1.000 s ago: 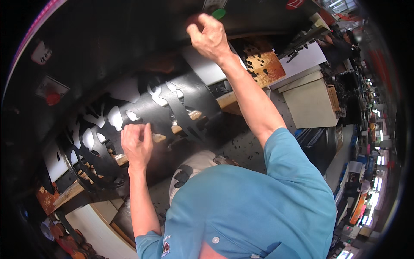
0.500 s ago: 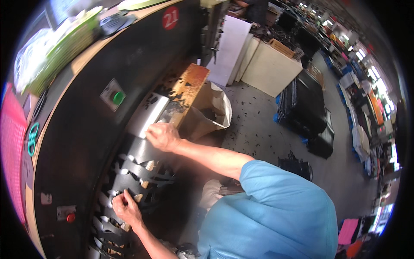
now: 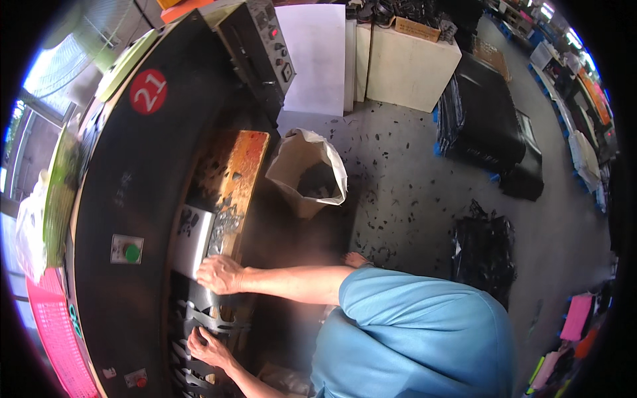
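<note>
My right hand (image 3: 221,274), its fingers curled down, is at the near corner of a shiny silver plate (image 3: 194,240). What it grips there is hidden under the fingers. Closer to me, my left hand (image 3: 208,347) has bent fingers at the edge of a black sheet (image 3: 211,317) cut into a web of holes and strips. The thumb stands a little away from the fingertips, which seem to grip a strip. Small dark scraps lie on the plate and on the worn wooden board (image 3: 249,159) beyond it.
A black machine (image 3: 133,179) with a green button (image 3: 132,253) and a red button (image 3: 141,382) borders the left side. Beyond the board stands an open sack (image 3: 306,205) with dark scraps inside. A control box (image 3: 260,53), white cabinet (image 3: 411,69) and stacked black sheets (image 3: 481,116) stand farther off.
The view has swung, bringing the control box and the whole sack into sight. Both hands remain at about the same spots by the plate and cut sheet. The left thumb sits slightly differently.
</note>
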Demonstrator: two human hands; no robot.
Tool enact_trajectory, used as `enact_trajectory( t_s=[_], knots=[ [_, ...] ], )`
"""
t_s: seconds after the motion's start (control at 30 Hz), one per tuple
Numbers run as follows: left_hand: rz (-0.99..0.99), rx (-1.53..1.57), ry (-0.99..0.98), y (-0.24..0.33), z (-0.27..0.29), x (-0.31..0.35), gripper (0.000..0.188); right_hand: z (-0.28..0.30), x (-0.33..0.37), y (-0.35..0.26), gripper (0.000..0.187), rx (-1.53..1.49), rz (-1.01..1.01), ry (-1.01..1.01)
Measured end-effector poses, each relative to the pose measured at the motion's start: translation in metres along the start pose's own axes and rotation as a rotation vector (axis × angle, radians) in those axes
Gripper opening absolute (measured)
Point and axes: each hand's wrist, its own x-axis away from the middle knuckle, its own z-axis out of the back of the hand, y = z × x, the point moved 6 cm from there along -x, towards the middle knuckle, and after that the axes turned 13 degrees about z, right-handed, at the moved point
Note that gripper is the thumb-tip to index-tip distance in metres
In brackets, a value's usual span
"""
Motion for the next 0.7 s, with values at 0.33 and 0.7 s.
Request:
enact_trajectory(
  t_s=[0.33,0.7],
  knots=[
    [0.295,-0.202,-0.211,0.003,-0.005,-0.005,0.039,-0.002,0.013,0.003,0.014,-0.224,0.166,-0.033],
    [0.148,-0.297,-0.207,-0.007,-0.006,-0.011,0.037,-0.006,0.022,0.001,0.016,-0.268,0.202,-0.047]
  ],
)
